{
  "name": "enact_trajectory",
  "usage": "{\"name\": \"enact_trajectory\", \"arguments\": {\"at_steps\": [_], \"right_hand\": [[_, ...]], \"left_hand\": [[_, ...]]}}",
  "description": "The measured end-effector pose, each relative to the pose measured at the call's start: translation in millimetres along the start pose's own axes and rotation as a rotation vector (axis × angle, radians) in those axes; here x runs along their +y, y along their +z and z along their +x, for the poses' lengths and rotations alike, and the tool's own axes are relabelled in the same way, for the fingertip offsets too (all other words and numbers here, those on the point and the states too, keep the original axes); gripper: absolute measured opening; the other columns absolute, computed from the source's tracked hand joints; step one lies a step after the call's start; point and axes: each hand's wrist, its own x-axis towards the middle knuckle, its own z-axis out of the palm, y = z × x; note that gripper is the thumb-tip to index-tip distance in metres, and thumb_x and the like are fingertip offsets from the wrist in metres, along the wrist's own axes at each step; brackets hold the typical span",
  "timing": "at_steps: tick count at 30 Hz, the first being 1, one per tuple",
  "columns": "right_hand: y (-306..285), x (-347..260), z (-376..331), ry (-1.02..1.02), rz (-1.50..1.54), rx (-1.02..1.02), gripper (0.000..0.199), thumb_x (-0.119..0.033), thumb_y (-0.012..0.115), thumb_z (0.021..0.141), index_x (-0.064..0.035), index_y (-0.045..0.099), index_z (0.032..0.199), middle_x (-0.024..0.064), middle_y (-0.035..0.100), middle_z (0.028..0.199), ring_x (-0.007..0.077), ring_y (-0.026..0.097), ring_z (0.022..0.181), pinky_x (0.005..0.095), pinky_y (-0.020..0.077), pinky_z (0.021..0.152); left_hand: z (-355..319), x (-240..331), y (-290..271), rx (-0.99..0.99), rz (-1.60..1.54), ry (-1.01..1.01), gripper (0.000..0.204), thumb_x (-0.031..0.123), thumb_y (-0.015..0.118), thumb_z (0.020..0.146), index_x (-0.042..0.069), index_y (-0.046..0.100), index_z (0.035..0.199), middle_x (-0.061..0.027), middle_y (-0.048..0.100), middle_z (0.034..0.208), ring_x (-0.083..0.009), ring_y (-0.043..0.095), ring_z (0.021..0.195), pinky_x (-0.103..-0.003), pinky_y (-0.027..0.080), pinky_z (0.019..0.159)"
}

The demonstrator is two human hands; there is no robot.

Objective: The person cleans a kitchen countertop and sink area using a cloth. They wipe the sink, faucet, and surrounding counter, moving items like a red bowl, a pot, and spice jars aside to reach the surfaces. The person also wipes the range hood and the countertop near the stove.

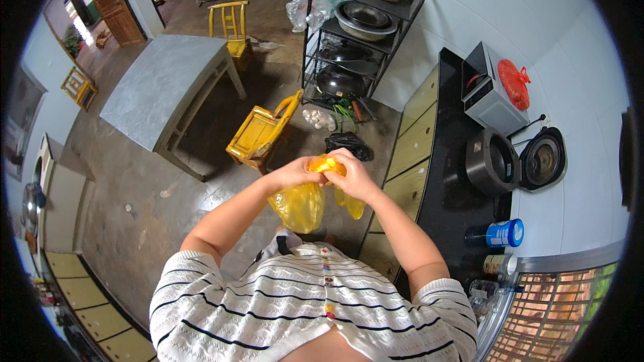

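Both hands meet in front of me around a thin yellow plastic bag point(300, 209). My left hand point(298, 172) is closed on the bag's bunched top edge from the left. From the right, my right hand point(352, 175) grips the same gathered plastic, its fingers curled over it. Between the two hands the plastic is crumpled and brightly lit. The body of the bag hangs loose below my left hand, and a smaller flap dangles under my right. Whether anything lies inside the bag, I cannot tell.
A black counter on the right bears an open rice cooker point(493, 161), a microwave point(494, 90) and a blue canister point(504, 233). Ahead stand a yellow chair point(258, 133), a grey table point(164, 80) and a black rack point(392, 43). A black bag point(349, 145) lies on the floor.
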Motion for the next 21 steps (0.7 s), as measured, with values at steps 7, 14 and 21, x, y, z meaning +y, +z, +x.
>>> {"name": "enact_trajectory", "arguments": {"at_steps": [7, 14, 21], "right_hand": [[-3.8, -7.4, 1.0, 0.136, 0.063, 0.140, 0.033, -0.008, 0.073, 0.081, -0.0014, 0.056, 0.108, 0.0085, 0.061, 0.100, 0.0213, 0.064, 0.091, 0.0328, 0.0506, 0.081], [-22.1, 38.2, -17.5, 0.283, 0.842, 0.225, 0.029, 0.002, 0.074, 0.081, -0.0059, 0.047, 0.090, -0.0018, 0.049, 0.096, 0.0076, 0.052, 0.088, 0.0230, 0.0447, 0.080], [-62.5, 33.2, -32.1, -0.054, -0.284, 0.575, 0.026, -0.013, 0.080, 0.075, -0.0068, 0.071, 0.099, 0.0057, 0.054, 0.104, 0.0232, 0.058, 0.098, 0.0356, 0.0445, 0.089]], "left_hand": [[11.3, 2.2, -8.7, 0.227, 0.489, 0.126, 0.029, 0.013, 0.074, 0.078, 0.002, 0.060, 0.101, -0.0051, 0.065, 0.092, -0.0153, 0.063, 0.086, -0.028, 0.049, 0.080], [29.8, 15.6, 47.0, 0.405, 0.661, 0.633, 0.040, 0.001, 0.066, 0.080, 0.002, 0.057, 0.120, -0.0131, 0.063, 0.101, -0.0286, 0.063, 0.097, -0.037, 0.049, 0.085], [83.8, -26.2, 64.9, 0.745, 0.412, 0.465, 0.034, 0.002, 0.058, 0.085, 0.002, 0.050, 0.118, -0.0175, 0.057, 0.100, -0.0366, 0.056, 0.095, -0.040, 0.045, 0.088]]}}
